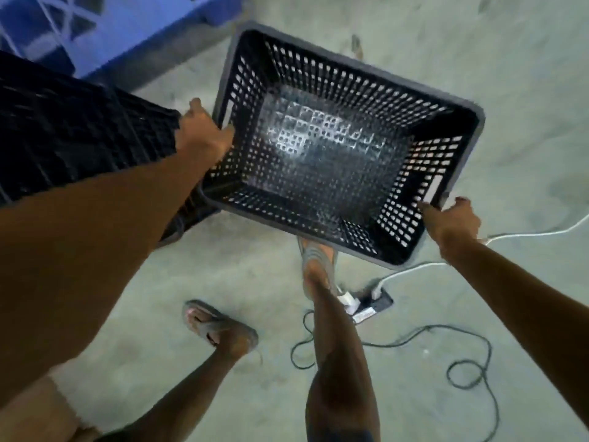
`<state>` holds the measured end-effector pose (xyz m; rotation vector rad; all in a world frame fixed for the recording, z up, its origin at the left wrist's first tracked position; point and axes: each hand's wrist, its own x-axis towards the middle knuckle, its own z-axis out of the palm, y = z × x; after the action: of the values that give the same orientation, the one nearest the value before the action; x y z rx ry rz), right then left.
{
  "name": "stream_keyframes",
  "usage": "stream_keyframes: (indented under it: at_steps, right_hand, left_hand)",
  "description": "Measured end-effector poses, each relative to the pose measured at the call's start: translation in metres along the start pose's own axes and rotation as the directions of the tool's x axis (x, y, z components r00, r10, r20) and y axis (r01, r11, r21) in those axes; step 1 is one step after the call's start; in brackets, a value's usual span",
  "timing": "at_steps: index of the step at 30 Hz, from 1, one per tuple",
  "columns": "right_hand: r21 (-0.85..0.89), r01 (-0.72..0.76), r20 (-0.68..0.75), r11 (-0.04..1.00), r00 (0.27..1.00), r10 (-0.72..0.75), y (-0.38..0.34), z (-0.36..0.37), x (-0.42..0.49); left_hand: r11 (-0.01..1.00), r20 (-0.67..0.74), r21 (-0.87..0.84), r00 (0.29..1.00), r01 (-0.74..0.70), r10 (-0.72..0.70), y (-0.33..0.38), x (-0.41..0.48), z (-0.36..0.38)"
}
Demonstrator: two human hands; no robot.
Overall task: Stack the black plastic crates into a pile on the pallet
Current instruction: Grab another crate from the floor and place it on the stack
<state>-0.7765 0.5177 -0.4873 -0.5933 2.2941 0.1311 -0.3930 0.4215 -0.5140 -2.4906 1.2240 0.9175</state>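
A black plastic crate (334,148) with perforated walls hangs above the concrete floor, its open top facing me. My left hand (204,132) grips its left short rim near the handle slot. My right hand (451,221) grips the opposite rim at the right handle slot. More black crates (73,132) lie to the left, partly hidden behind my left forearm. A blue pallet (95,30) lies at the top left on the floor.
My two sandalled feet (223,327) stand on the floor below the crate. A power strip (369,301) with a white cable and a looping dark cord (462,365) lies on the floor at the lower right.
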Motion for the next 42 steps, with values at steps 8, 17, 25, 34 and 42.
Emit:
stream_keyframes:
  at_steps: [8, 17, 25, 34, 42]
  right_hand:
    - [0.305, -0.141, -0.058, 0.942, 0.984, 0.166, 0.007, 0.039, 0.06]
    - [0.198, 0.015, -0.15, 0.98, 0.989, 0.015, -0.002, -0.05, -0.011]
    - [0.25, 0.192, -0.323, 0.949, 0.941, -0.105, -0.02, -0.216, -0.179]
    - [0.413, 0.462, -0.58, 0.785, 0.798, -0.164, -0.048, -0.398, -0.403]
    - [0.429, 0.714, -0.786, 0.554, 0.597, -0.161, -0.061, -0.55, -0.593]
  left_hand:
    - [0.971, 0.154, -0.097, 0.968, 0.216, -0.2, -0.033, 0.06, 0.047]
    - [0.999, 0.218, 0.031, 0.975, 0.036, -0.042, -0.009, 0.005, -0.062]
    - [0.992, 0.22, 0.036, 0.97, -0.119, 0.108, 0.045, -0.136, -0.273]
    - [0.936, -0.051, -0.198, 0.957, -0.291, 0.286, 0.039, -0.328, -0.529]
    - [0.776, -0.333, -0.294, 0.82, -0.559, 0.465, -0.011, -0.497, -0.732]
